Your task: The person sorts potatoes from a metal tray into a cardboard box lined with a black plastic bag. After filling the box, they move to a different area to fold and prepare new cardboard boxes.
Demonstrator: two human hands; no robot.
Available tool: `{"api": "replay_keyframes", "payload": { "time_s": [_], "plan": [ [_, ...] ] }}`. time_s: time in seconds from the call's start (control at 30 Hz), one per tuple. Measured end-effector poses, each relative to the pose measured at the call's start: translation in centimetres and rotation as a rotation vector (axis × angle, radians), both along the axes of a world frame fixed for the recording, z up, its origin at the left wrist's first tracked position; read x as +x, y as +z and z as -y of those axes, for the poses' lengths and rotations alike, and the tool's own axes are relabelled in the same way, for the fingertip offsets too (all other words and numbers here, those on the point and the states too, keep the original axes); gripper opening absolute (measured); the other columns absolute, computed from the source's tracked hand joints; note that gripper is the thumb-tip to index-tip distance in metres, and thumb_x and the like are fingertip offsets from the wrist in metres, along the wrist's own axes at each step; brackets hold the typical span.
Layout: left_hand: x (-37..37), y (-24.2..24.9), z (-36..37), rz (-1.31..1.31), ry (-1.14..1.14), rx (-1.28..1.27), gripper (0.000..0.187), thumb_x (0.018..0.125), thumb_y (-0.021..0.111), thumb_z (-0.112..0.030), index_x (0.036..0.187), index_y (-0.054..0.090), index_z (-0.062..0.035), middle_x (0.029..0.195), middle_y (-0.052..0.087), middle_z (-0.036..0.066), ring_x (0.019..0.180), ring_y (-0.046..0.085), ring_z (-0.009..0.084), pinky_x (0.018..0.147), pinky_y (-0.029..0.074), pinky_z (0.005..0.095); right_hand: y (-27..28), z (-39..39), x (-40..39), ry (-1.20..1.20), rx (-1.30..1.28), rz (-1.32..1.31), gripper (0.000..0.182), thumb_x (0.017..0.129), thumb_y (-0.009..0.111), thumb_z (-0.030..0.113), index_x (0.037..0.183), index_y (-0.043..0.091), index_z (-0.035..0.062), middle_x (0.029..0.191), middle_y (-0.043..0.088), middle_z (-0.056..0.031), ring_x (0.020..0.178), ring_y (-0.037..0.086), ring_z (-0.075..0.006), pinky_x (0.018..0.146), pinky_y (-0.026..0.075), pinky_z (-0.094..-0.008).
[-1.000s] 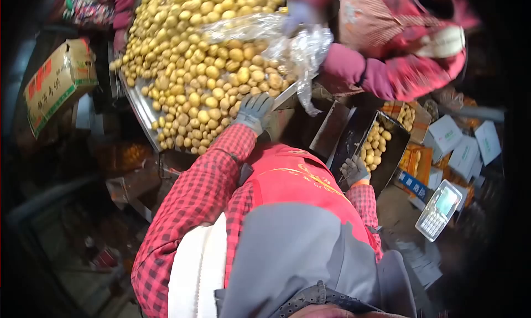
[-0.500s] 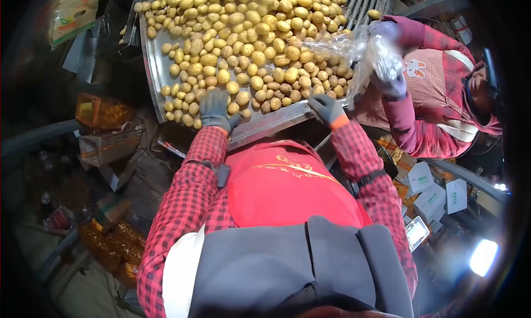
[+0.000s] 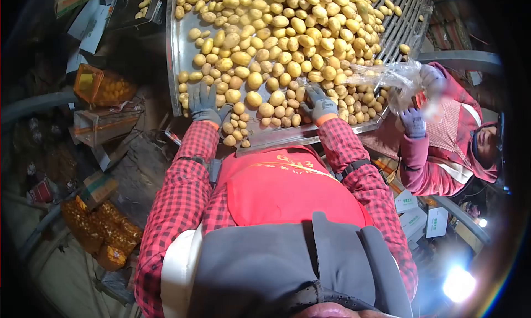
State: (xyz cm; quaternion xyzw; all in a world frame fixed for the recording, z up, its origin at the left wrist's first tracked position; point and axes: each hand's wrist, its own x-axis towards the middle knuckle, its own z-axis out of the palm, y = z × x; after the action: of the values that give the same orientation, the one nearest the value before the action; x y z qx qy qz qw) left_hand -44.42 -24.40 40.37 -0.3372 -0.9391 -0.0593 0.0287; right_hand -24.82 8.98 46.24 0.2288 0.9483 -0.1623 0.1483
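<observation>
Many yellow potatoes (image 3: pixel 279 47) are heaped on a metal sorting tray (image 3: pixel 276 136). My left hand (image 3: pixel 206 104), in a grey glove with an orange cuff, lies palm down on the tray's left part, fingers stretched, touching potatoes. A cluster of small potatoes (image 3: pixel 238 121) sits just right of it. My right hand (image 3: pixel 321 103), gloved the same way, rests inside the front edge with its fingers out against potatoes. Neither hand grips anything that I can see; the palms are hidden.
A co-worker at the right holds a clear plastic bag (image 3: pixel 402 85) in gloved hands. Metal slats (image 3: pixel 406 19) lie behind the heap. Cardboard boxes (image 3: pixel 105 124) and an orange net bag of potatoes (image 3: pixel 108 88) are at the left. A bright lamp (image 3: pixel 459 285) shines at lower right.
My right hand has gone from the tray's front rim onto the potatoes, closer to my left hand. The left hand stays among potatoes. The co-worker's plastic bag has shifted, and the view has turned.
</observation>
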Motion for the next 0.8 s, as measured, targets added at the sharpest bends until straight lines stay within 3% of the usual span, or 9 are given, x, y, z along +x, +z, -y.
{"api": "replay_keyframes", "payload": {
  "time_s": [0.23, 0.27, 0.33, 0.43, 0.47, 0.57, 0.67, 0.73, 0.8],
  "plan": [
    [0.1, 2.8, -3.2, 0.097, -0.07, 0.21, 0.075, 0.071, 0.07, -0.054, 0.136, 0.053, -0.0209, 0.14, 0.044, 0.011, 0.132, 0.037, 0.0352, 0.107, 0.028, 0.0567, -1.6, 0.3, -0.3, 0.052, -0.057, -0.157, 0.065, 0.086, 0.068, 0.033, 0.144, 0.045, 0.0183, 0.148, 0.044, -0.0122, 0.13, 0.048, -0.0355, 0.106, 0.043, -0.0424],
    [0.5, 6.8, -5.5, 0.19, -0.168, 0.09, 0.046, 0.078, 0.067, -0.04, 0.12, 0.063, -0.0199, 0.131, 0.053, 0.008, 0.123, 0.046, 0.032, 0.097, 0.04, 0.0516, 0.6, 0.4, -0.8, -0.002, -0.163, -0.076, 0.067, 0.085, 0.069, 0.035, 0.145, 0.045, 0.019, 0.147, 0.045, -0.013, 0.131, 0.048, -0.0349, 0.107, 0.043, -0.0421],
    [1.7, 3.4, -9.1, 0.34, -0.428, -0.044, 0.026, 0.084, 0.062, -0.024, 0.108, 0.068, -0.0175, 0.117, 0.063, 0.008, 0.107, 0.059, 0.0272, 0.084, 0.049, 0.0437, 0.3, -0.4, -1.1, -0.084, -0.303, 0.008, 0.065, 0.082, 0.072, 0.039, 0.141, 0.051, 0.0188, 0.141, 0.053, -0.0156, 0.126, 0.054, -0.033, 0.104, 0.045, -0.041],
    [3.0, 3.3, -10.1, 0.124, -0.522, 0.098, 0.018, 0.086, 0.057, -0.014, 0.1, 0.069, -0.0156, 0.099, 0.069, 0.009, 0.091, 0.067, 0.025, 0.073, 0.052, 0.0395, 2.1, -0.5, -2.9, -0.245, -0.465, 0.009, 0.056, 0.083, 0.072, 0.038, 0.134, 0.059, 0.0168, 0.131, 0.061, -0.0157, 0.115, 0.061, -0.0324, 0.099, 0.048, -0.0401],
    [2.3, 2.3, -11.0, 0.118, -0.519, 0.1, 0.018, 0.086, 0.057, -0.014, 0.1, 0.069, -0.0156, 0.099, 0.069, 0.009, 0.091, 0.067, 0.025, 0.073, 0.052, 0.0395, 1.3, -0.2, -2.9, -0.244, -0.451, -0.191, 0.049, 0.084, 0.072, 0.036, 0.128, 0.064, 0.0152, 0.121, 0.066, -0.0145, 0.107, 0.066, -0.0298, 0.094, 0.051, -0.0378],
    [0.9, 1.3, -12.6, 0.385, -0.538, -0.167, 0.025, 0.082, 0.066, -0.023, 0.105, 0.069, -0.0138, 0.093, 0.07, 0.013, 0.088, 0.068, 0.0307, 0.077, 0.052, 0.0419, 3.8, 1.7, -5.2, -0.461, -0.846, -0.168, 0.052, 0.086, 0.072, 0.036, 0.129, 0.062, 0.0076, 0.125, 0.064, -0.0117, 0.111, 0.063, -0.0241, 0.093, 0.052, -0.0369],
    [0.7, 4.8, -13.5, 0.921, -0.512, 0.581, 0.057, 0.071, 0.077, -0.037, 0.118, 0.064, -0.0087, 0.103, 0.069, 0.016, 0.096, 0.066, 0.0363, 0.085, 0.052, 0.0442, 1.4, 3.6, -5.4, -0.708, -1.487, -0.355, 0.064, 0.088, 0.071, 0.038, 0.137, 0.051, 0.0024, 0.127, 0.059, -0.0178, 0.118, 0.058, -0.0253, 0.1, 0.048, -0.039],
    [-1.6, 10.8, -14.9, 0.635, -0.629, 0.5, 0.06, 0.072, 0.076, -0.043, 0.119, 0.063, -0.0082, 0.119, 0.063, 0.02, 0.109, 0.06, 0.0374, 0.095, 0.046, 0.0455, 0.4, 3.9, -5.5, -0.687, -1.902, -0.345, 0.061, 0.09, 0.065, 0.044, 0.131, 0.052, 0.0003, 0.116, 0.062, -0.0187, 0.106, 0.063, -0.0243, 0.086, 0.054, -0.0365],
    [-5.8, 12.1, -17.0, 0.427, -0.435, 0.252, 0.064, 0.074, 0.074, -0.049, 0.124, 0.062, -0.0107, 0.129, 0.057, 0.02, 0.118, 0.054, 0.0385, 0.102, 0.04, 0.0483, 3.2, 3.7, -5.7, -0.701, -1.697, -0.228, 0.05, 0.095, 0.056, 0.043, 0.119, 0.06, -0.0006, 0.099, 0.066, -0.0136, 0.083, 0.066, -0.0188, 0.064, 0.052, -0.0287]
  ]
}}
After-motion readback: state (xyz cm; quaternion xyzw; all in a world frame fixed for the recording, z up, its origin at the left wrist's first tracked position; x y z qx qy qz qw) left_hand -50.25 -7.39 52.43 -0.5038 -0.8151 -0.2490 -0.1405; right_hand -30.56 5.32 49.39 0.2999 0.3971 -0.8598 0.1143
